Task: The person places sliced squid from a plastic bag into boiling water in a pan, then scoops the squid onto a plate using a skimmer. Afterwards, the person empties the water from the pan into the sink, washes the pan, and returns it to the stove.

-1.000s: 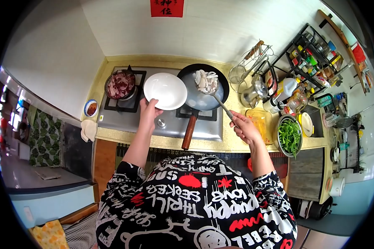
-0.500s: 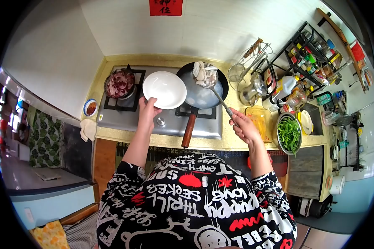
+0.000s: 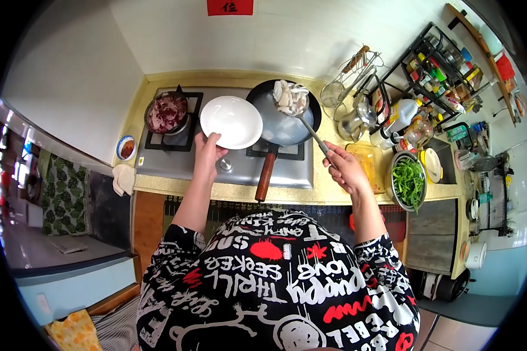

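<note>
My left hand (image 3: 209,153) grips the near rim of an empty white bowl (image 3: 231,122), held over the stove just left of the wok. My right hand (image 3: 345,168) is closed round the handle of a metal ladle (image 3: 314,134). Pale, whitish food pieces (image 3: 290,97) are heaped in the ladle's head, above the right part of the black wok (image 3: 267,131). Cloudy liquid shows in the wok, and its wooden handle (image 3: 266,176) points toward me.
A pot of raw-looking red meat (image 3: 167,113) stands on the left burner. Left of the stove are a small dish (image 3: 126,148) and a cloth (image 3: 123,179). At right are a yellowish tray (image 3: 368,165), a bowl of green vegetables (image 3: 408,181), bottles and a utensil rack (image 3: 358,73).
Since one second ago the loaded ladle has risen a little over the wok and tilted slightly. The whole view has shifted a little. Both hands keep their holds.
</note>
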The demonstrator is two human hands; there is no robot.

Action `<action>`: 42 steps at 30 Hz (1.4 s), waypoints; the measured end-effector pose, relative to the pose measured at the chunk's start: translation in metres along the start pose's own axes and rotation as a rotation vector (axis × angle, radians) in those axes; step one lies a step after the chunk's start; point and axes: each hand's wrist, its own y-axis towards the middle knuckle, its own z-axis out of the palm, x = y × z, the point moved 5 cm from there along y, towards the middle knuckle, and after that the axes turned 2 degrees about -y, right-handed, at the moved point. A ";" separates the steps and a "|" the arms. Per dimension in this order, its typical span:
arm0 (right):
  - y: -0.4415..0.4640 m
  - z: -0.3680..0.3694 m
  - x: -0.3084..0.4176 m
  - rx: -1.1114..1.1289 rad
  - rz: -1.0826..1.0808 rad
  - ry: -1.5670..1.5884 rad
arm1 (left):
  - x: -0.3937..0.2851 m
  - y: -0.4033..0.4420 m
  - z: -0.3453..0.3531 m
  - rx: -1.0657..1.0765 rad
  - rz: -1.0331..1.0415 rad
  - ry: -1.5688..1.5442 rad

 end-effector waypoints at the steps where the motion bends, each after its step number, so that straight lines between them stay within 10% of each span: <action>1: -0.002 0.003 0.002 0.013 -0.012 -0.001 | 0.000 0.000 0.000 0.002 0.002 0.004; 15: 0.006 -0.004 -0.026 -0.036 0.057 -0.095 | 0.009 0.012 -0.004 -0.014 0.002 0.012; 30: -0.011 0.034 0.002 -0.125 -0.493 -0.786 | 0.027 0.017 0.051 0.257 -0.091 -0.009; 35: 0.007 0.002 0.003 -0.143 -0.204 -0.296 | 0.046 0.017 0.050 0.259 -0.181 -0.123; 42: 0.054 -0.043 0.004 -0.474 -0.673 -1.290 | 0.037 0.017 0.028 0.197 -0.090 -0.083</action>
